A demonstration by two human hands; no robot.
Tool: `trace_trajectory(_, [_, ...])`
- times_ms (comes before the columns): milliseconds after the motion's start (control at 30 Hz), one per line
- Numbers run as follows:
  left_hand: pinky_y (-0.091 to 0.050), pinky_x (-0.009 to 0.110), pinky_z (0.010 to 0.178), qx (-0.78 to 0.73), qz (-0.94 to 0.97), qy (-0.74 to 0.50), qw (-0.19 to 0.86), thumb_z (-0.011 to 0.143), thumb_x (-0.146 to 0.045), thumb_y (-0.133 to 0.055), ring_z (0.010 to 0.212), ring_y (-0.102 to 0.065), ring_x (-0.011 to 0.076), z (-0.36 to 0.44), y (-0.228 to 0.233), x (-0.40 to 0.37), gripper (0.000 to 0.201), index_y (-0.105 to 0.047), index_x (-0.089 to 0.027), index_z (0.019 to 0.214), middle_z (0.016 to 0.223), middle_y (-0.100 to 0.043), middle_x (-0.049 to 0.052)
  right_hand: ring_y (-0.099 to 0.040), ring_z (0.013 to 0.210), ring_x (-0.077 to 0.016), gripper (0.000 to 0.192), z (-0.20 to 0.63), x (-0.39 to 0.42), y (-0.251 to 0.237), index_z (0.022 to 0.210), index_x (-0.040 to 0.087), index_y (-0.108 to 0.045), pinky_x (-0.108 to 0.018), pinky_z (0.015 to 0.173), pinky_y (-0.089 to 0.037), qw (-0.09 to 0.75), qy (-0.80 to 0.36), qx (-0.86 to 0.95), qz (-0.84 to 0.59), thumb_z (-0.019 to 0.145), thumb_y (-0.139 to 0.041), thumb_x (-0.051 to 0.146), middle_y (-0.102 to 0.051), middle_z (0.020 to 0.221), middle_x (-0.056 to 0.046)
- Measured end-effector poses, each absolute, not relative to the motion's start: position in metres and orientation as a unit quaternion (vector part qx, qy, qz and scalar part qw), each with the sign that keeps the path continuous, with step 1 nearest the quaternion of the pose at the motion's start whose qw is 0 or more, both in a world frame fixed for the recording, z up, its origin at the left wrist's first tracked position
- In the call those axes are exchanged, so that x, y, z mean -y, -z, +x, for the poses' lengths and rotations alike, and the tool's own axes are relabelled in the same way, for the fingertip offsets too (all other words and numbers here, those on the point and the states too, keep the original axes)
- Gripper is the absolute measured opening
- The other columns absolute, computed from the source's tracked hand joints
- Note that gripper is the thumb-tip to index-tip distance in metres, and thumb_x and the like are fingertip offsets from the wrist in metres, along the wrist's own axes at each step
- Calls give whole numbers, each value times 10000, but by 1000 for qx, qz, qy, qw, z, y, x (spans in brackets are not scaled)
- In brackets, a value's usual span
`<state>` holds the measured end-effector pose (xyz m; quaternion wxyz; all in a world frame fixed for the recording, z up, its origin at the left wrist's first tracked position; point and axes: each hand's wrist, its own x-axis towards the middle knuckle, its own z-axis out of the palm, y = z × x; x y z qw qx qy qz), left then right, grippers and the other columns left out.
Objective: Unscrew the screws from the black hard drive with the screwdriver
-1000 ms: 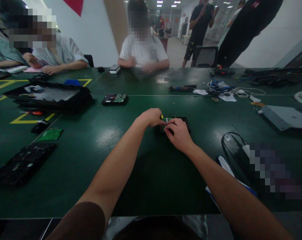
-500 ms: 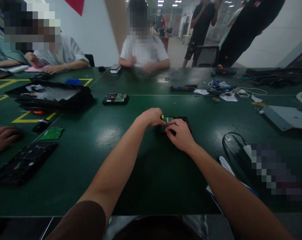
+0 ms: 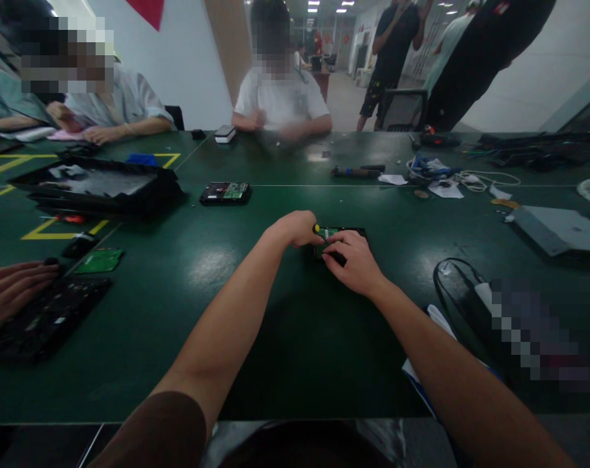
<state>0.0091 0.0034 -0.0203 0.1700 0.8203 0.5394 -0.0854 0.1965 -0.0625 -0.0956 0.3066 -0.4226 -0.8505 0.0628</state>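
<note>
In the middle of the green table a black hard drive with a green circuit board lies flat under both my hands. My left hand is closed around a slim tool, seemingly a screwdriver, whose yellow end shows by the thumb. Its tip is hidden among my fingers over the board. My right hand bends over the drive's near side, fingers and thumb closed on it close to the tool. A second hard drive, board side up, lies farther back on the left.
At left, another person's hand rests by a black device frame, near a loose green board. Black trays stand behind. To the right are a cable, a grey metal box and a white-blue glove-like cloth.
My hands stay almost in place, with a slight shift of the right fingers on the drive. At the left, the other person's hand has come farther in over the black frame.
</note>
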Motion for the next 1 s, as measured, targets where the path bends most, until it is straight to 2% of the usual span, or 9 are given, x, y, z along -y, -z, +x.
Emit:
trace_trajectory(467, [-443, 251, 565, -545, 814, 78, 186, 811, -485, -669, 653, -679, 177, 8, 22, -5, 378, -769, -133, 903, 840, -771, 115, -523, 1225, -305, 137, 200, 60, 98, 960, 270, -723, -539, 1021, -396, 305, -82, 854, -414, 884, -617, 231, -653, 1208, -67])
trace_trajectory(733, [-435, 261, 544, -544, 816, 80, 181, 816, -473, -676, 631, -677, 184, 9, 20, -4, 363, -757, -122, 859, 800, -763, 120, -558, 1189, -288, 142, 200, 59, 99, 954, 245, -710, -501, 1018, -419, 325, -49, 835, -441, 914, -574, 246, -670, 1177, -82])
trace_trajectory(867, [-456, 257, 576, -553, 809, 82, 180, 823, -464, -686, 672, -698, 189, 10, 20, -4, 353, -755, -132, 919, 857, -773, 121, -574, 1161, -293, 229, 214, 49, 101, 1071, 216, -689, -503, 1025, -431, 354, -21, 782, -513, 948, -501, 256, -672, 1180, -121])
trace_trajectory(1000, [-476, 272, 604, -545, 815, 90, 176, 844, -443, -667, 721, -716, 213, 12, 17, -1, 375, -746, -113, 1004, 927, -772, 146, -538, 1267, -313, 353, 233, 34, 109, 1247, 178, -626, -537, 1102, -385, 337, -12, 755, -563, 968, -465, 322, -630, 1317, -159])
